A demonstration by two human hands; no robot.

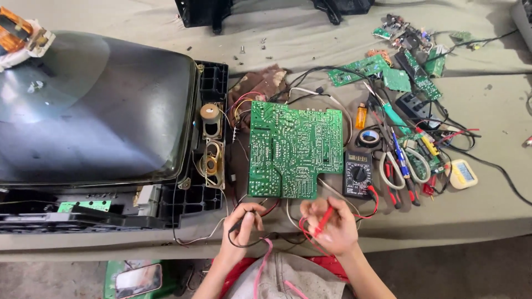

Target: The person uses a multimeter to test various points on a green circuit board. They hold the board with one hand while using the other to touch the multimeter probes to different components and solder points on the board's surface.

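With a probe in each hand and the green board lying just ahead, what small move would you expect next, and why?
Probably both probe tips go forward onto the green circuit board. The left hand holds the black probe and the right hand the red probe, both short of the board's near edge, with the black meter beside it.

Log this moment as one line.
left hand: holds black probe | right hand: holds red probe | green circuit board: flat, untouched | black multimeter: beside board

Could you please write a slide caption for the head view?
Left hand holds a black probe, right hand a red probe, below a green circuit board.
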